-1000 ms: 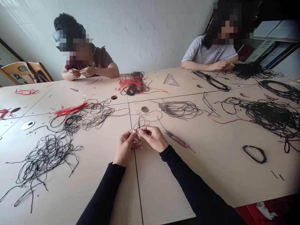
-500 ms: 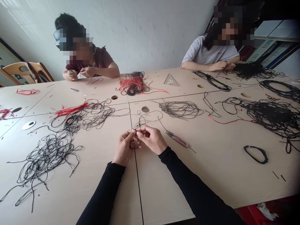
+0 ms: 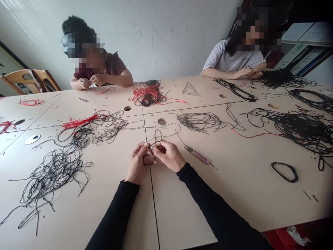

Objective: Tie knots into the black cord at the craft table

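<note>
Two hands, the left hand (image 3: 137,163) and the right hand (image 3: 168,156), pinched a thin black cord (image 3: 153,143) over a pale table (image 3: 182,205).

Farthest left lay a black cord tangle (image 3: 52,177) and a red-and-black cord heap (image 3: 91,126), beyond which a co-worker's hands (image 3: 91,81) held red thread. At centre, the two hands were together, fingertips closed on the cord, apparently to keep a small loop (image 3: 148,160) lifted just off the tabletop. A clear set square (image 3: 190,89) lay farther off, its markings unreadable, and a pink-handled tool (image 3: 199,157) rested just beside the right hand, seemingly within easy reach. Farther right, a second co-worker's hands (image 3: 246,73) worked near a large black cord heap (image 3: 301,130).
</note>
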Tool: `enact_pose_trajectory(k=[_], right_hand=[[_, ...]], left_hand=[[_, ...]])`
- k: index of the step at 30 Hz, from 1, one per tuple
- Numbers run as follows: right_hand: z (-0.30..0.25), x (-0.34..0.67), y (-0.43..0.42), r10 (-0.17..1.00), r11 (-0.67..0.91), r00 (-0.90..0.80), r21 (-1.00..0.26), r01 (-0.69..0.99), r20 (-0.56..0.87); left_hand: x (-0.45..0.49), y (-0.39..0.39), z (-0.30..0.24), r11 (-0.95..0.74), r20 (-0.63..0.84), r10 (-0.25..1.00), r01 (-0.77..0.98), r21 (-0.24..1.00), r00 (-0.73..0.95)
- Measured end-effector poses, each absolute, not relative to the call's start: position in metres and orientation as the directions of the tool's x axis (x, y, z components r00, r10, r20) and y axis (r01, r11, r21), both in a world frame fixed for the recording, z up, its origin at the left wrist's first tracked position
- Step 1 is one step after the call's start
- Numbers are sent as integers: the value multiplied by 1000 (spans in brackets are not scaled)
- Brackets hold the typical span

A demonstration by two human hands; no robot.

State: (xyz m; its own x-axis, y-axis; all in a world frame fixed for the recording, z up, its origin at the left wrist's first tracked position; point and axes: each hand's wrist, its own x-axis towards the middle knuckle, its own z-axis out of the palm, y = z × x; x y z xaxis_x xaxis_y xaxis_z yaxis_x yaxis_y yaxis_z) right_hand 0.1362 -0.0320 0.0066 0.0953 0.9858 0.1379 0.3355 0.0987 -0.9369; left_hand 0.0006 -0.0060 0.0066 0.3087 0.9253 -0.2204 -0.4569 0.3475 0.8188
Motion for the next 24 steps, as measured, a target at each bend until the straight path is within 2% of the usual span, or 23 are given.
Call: enact_pose_trajectory(k=[5, 11, 14, 18, 20, 24], right_hand=[[7, 137, -31, 981, 107, 117, -939, 327, 152], [10, 138, -32, 979, 137, 100, -940, 313, 176], [10, 139, -32, 980, 127, 111, -946, 299, 166], [9, 140, -31, 978, 135, 116, -954, 268, 171], [9, 140, -30, 979, 133, 117, -958, 255, 167], [9, 141, -30, 975, 152, 122, -953, 261, 188]], left_hand=[[0, -4, 6, 225, -160, 973, -514, 828, 168], [-3, 1, 4, 191, -176, 981, -572, 798, 82], [-4, 2, 5, 253, -200, 968, -566, 784, 155], [-1, -2, 5, 369, -234, 918, -477, 798, 320], [0, -4, 5, 347, -213, 919, -422, 838, 333], [1, -5, 2, 236, -154, 956, -342, 910, 250]])
